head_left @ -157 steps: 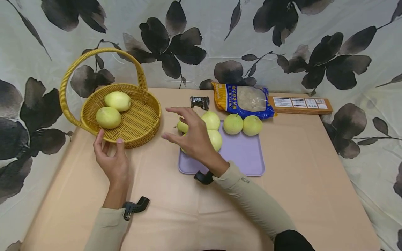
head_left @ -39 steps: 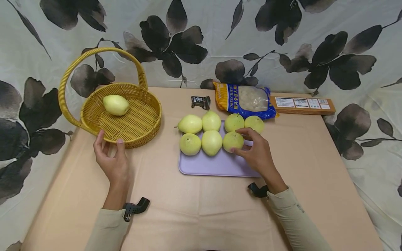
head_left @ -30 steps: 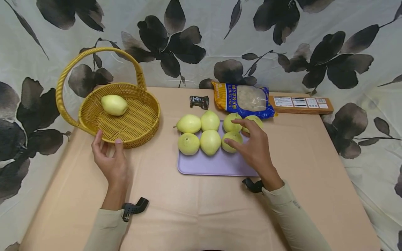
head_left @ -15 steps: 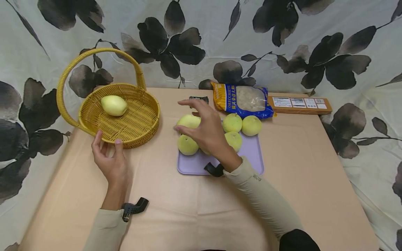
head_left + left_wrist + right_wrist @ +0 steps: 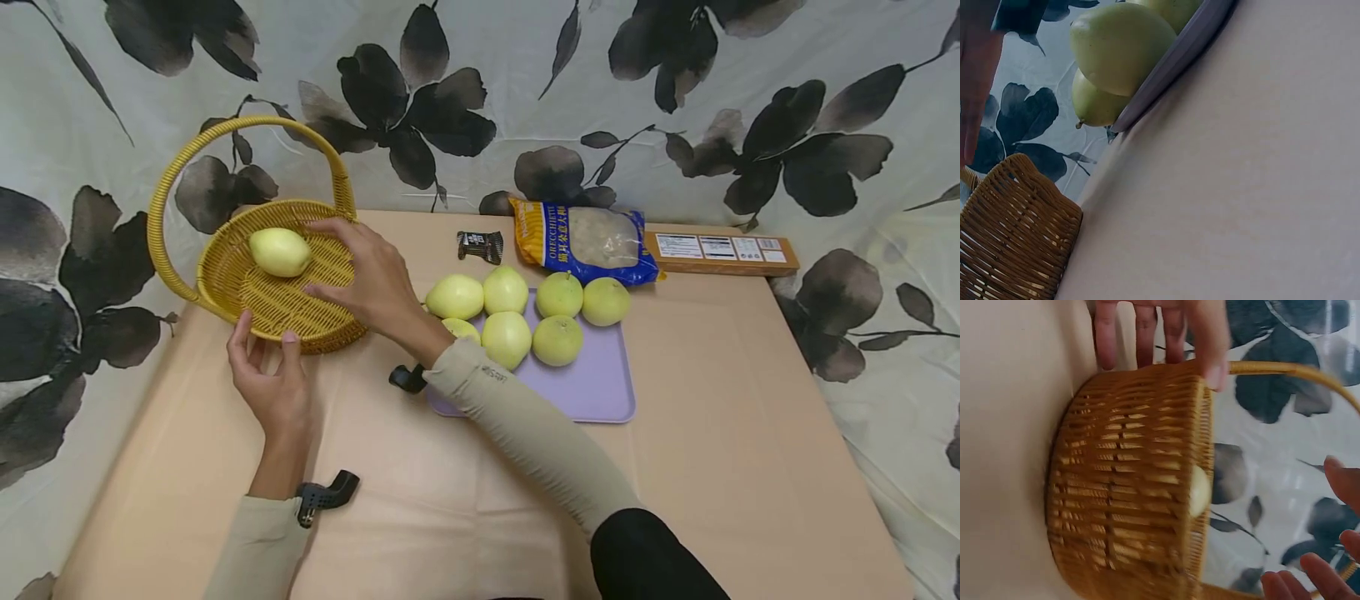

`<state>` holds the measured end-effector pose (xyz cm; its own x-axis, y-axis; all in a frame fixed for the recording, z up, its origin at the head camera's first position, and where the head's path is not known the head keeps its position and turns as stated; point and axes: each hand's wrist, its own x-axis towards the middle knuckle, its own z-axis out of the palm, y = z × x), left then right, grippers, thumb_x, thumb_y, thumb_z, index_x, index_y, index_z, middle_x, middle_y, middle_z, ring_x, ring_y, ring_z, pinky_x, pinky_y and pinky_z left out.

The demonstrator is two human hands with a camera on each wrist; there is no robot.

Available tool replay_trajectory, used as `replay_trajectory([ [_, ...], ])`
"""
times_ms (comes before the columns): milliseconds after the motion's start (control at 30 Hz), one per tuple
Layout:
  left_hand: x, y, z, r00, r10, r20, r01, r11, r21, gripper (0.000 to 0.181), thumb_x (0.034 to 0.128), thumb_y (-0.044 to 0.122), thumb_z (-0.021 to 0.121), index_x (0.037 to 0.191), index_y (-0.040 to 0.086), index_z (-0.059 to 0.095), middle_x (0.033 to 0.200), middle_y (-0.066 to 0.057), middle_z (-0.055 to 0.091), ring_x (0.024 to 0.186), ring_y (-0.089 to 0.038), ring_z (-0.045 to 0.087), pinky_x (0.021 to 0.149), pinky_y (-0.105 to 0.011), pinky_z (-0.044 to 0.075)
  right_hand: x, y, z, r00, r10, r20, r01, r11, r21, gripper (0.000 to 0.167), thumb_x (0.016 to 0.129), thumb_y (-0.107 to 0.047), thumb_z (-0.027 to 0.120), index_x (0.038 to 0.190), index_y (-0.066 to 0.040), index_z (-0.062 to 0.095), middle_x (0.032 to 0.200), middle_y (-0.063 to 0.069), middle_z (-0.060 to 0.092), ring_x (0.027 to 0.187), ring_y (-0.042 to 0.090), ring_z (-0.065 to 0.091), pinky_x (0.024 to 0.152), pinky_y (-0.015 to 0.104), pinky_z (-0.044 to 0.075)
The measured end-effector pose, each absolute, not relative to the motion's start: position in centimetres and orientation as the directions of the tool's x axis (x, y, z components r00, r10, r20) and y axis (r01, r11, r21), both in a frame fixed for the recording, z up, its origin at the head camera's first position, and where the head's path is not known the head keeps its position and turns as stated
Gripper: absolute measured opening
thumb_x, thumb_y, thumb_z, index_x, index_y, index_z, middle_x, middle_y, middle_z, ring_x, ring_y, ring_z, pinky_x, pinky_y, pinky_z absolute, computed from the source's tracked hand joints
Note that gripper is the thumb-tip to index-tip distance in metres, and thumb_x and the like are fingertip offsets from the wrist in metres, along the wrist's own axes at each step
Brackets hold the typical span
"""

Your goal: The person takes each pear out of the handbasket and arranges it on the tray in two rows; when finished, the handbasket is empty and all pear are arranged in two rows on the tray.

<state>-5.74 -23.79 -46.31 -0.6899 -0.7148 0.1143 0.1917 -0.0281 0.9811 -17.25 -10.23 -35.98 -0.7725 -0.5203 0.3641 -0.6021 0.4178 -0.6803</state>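
Observation:
A yellow woven basket (image 5: 213,271) with a tall handle stands at the left of the table, one pale green pear (image 5: 280,252) inside. My left hand (image 5: 273,387) touches the basket's near side; in the right wrist view, its fingers (image 5: 1144,337) lie fairly straight against the wall, one tip over the rim. Above the basket's right part is my right hand (image 5: 375,279), thumb and fingers spread apart, holding nothing, right of the pear. On a purple tray (image 5: 592,392) sit several more pears (image 5: 506,337) in two rows, the front left one partly hidden by my right wrist.
Behind the tray lie a small black packet (image 5: 480,245), a blue and yellow pasta bag (image 5: 585,242) and a flat brown box (image 5: 723,252). A floral cloth (image 5: 525,100) hangs behind the table.
One of two pears has left the basket. My right hand held a pear at the tray's front row, let go, then moved left over the basket. My left hand stays at the basket.

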Motion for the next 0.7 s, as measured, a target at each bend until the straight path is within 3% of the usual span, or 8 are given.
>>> replay_trajectory([
  [200,-5.8,-23.9,-46.4,-0.697,-0.709,0.105,0.18,-0.031,0.983,0.061,0.103,0.006,0.067,0.158,0.021,0.044,0.166,0.0,0.031,0.155,-0.033,0.03,0.112,-0.034,0.052,-19.3,-14.5,-37.5,-0.787,-0.547,0.285,-0.569,0.465,-0.678,0.073,0.088,-0.037,0.089,0.151,-0.025,0.056,0.15,-0.008,0.062,0.139,0.007,0.055,0.112,0.017,0.039],
  [367,-6.1,-23.8,-46.4,-0.705,-0.703,0.092,0.164,-0.036,0.986,0.061,0.1034,0.008,0.067,0.158,0.022,0.043,0.166,0.002,0.031,0.156,-0.032,0.028,0.115,-0.038,0.05,-21.1,-17.0,-39.0,-0.809,-0.538,0.236,-0.534,0.507,-0.676,0.071,0.088,-0.037,0.088,0.151,-0.027,0.055,0.152,-0.01,0.06,0.14,0.005,0.053,0.109,0.018,0.041],
  [700,-5.7,-23.8,-46.0,-0.702,-0.708,0.078,0.172,-0.062,0.983,0.06,0.1029,0.006,0.066,0.157,0.022,0.045,0.166,0.002,0.03,0.156,-0.032,0.027,0.117,-0.046,0.047,-23.3,-20.5,-40.9,-0.812,-0.561,0.157,-0.512,0.559,-0.652,0.07,0.088,-0.037,0.088,0.151,-0.031,0.057,0.152,-0.01,0.06,0.132,0.004,0.054,0.104,0.016,0.041],
])
